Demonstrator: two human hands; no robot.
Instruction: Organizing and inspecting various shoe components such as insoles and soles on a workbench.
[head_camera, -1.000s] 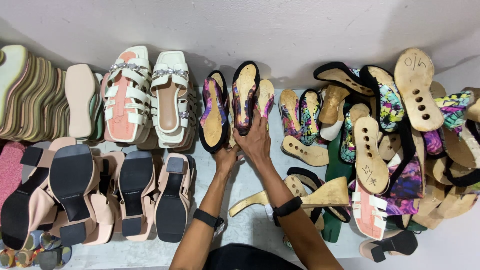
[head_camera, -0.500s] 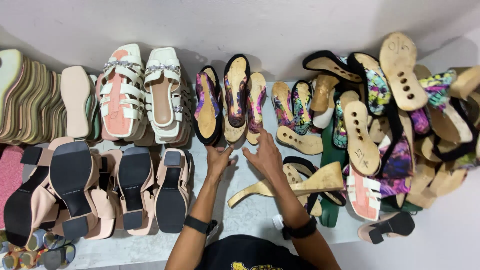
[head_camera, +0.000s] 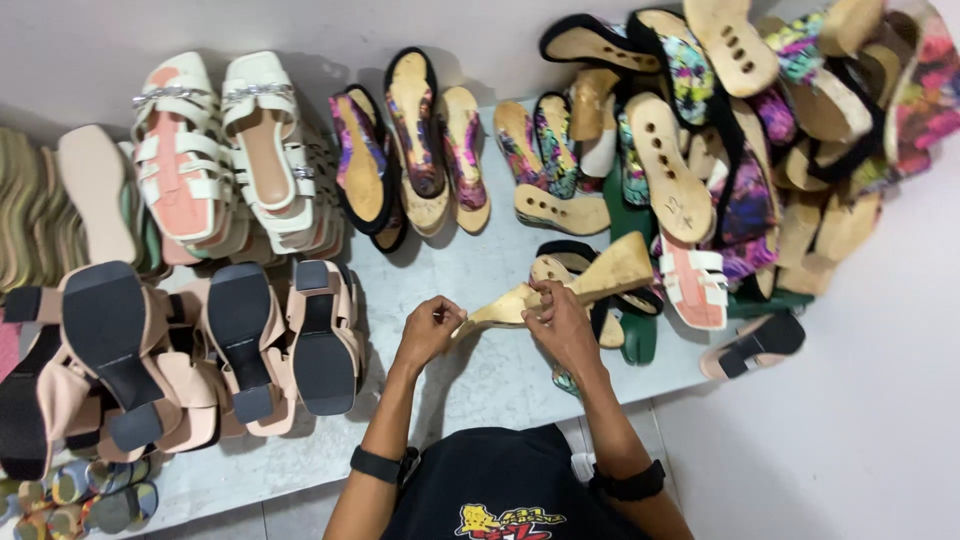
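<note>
Both hands meet over the grey surface (head_camera: 480, 375) on one tan wedge sole (head_camera: 560, 295), which lies across the middle of the view with its thin toe end toward nine o'clock and its thick heel block toward two o'clock. The left hand (head_camera: 430, 330) pinches the toe end, fingers curled narrow around the edge. The right hand (head_camera: 560, 322) closes over the sole's middle from above, fingertips pressing on its top face; its grip is tight on the sole, not open.

As for progress, this looks like sorting or lining up at an early-to-middle stage. At eleven to twelve o'clock a short row is already set out in order: a pair of white strappy sandals (head_camera: 220, 150) and, beside them, three floral wedge shoes (head_camera: 410, 150) standing toe-up against the wall. At nine o'clock, pink block-heel sandals (head_camera: 240, 340) lie soles-up in a neat group, with a stack of flat insoles (head_camera: 60, 205) beyond them.

What seems left is large: at one to three o'clock a loose heap of wedge soles and floral uppers (head_camera: 740, 150) lies unsorted, overlapping at all angles. The held sole is just beside that heap's near edge, lifted or tilted off the surface; I cannot tell whether its heel touches anything below.
</note>
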